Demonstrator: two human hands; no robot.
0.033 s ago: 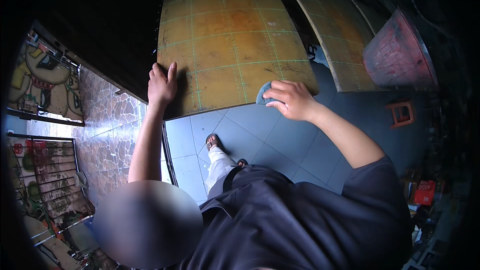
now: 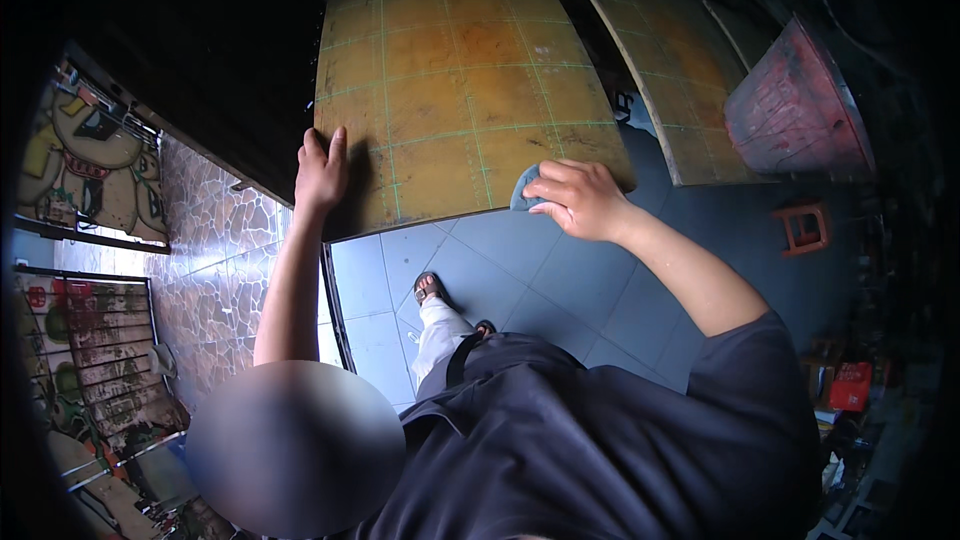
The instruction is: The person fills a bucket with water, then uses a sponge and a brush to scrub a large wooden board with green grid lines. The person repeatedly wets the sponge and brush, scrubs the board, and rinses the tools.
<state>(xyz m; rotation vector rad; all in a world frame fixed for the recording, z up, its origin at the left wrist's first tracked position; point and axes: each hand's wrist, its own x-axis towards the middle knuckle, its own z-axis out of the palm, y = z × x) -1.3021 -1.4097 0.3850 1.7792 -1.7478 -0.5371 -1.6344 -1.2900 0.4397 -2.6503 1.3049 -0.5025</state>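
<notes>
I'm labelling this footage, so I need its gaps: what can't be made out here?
All in the head view:
Grey-blue pad: partly covered by the right hand.
Yellow board: far end fades into darkness.
Lower left: a blurred oval hides what is behind.
Small items, lower right: too small and dark.

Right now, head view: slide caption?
Left hand at the left edge of a green-lined yellow board, right hand holding a rounded gray piece at its near edge.

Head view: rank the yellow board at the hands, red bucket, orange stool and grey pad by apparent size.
Yellow board
Red bucket
Orange stool
Grey pad, by its visible part; the right hand hides some
</notes>
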